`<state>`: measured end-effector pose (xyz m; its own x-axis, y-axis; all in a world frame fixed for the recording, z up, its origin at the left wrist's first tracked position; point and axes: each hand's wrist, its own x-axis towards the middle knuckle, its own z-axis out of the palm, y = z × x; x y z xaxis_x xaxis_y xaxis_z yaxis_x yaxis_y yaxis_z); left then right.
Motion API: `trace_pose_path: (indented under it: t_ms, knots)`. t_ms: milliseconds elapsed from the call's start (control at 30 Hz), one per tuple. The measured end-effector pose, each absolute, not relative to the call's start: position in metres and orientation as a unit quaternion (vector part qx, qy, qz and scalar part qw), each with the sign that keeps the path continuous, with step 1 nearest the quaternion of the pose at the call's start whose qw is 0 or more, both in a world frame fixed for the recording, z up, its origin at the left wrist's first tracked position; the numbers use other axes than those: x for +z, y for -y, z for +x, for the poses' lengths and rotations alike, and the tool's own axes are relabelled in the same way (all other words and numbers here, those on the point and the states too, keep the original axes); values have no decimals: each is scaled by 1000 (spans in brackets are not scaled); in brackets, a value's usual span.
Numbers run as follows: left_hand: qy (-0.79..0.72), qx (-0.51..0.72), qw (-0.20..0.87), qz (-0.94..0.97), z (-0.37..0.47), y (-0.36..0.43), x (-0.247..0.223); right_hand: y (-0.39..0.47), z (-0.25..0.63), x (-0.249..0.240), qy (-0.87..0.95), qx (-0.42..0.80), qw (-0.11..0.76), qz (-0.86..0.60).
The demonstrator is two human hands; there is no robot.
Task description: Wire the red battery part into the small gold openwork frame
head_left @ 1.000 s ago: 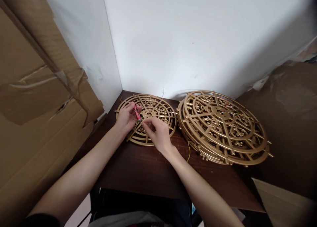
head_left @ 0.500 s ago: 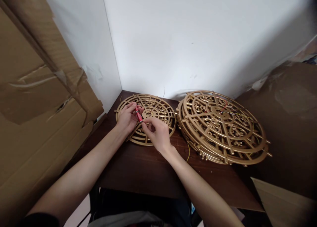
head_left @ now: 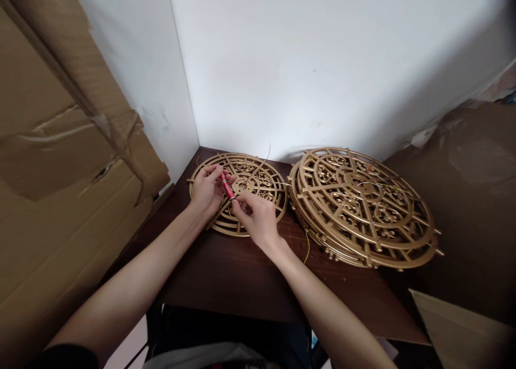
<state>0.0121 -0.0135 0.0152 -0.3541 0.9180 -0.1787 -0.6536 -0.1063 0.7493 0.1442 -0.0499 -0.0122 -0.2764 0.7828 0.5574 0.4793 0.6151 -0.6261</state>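
Note:
A slim red pen-like tool point(head_left: 228, 188) with silver bands is held slanted between my two hands. My left hand point(head_left: 208, 190) grips its upper end, fingers curled round it. At the lower end, the thumb and fingertips of my right hand point(head_left: 258, 217) pinch the tip. Both hands hover over a round gold openwork frame point(head_left: 266, 170) with scrollwork, which lies flat on the dark table. A thin wire point(head_left: 264, 162) sticks up from near the frame's centre. What the tool's tips look like is hidden by my fingers.
To the right, several matching gold frames point(head_left: 363, 208) are stacked, with loose red and yellow wires. A yellow wire point(head_left: 308, 248) hangs onto the dark brown table point(head_left: 226, 283). Cardboard point(head_left: 60, 159) stands at the left, more at the right, and a white wall point(head_left: 314, 68) behind.
Both hands keep nearly the same hold on the red pen-like tool. Its lower end has shifted very slightly to the right; the frames stay where they were.

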Motion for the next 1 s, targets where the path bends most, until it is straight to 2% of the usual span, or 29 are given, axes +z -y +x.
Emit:
trace_pose_path:
  t_ms: [1000]
  knots:
    - [-401,708,564,142,13,12,17,48,144,-11,820,169,419,-352]
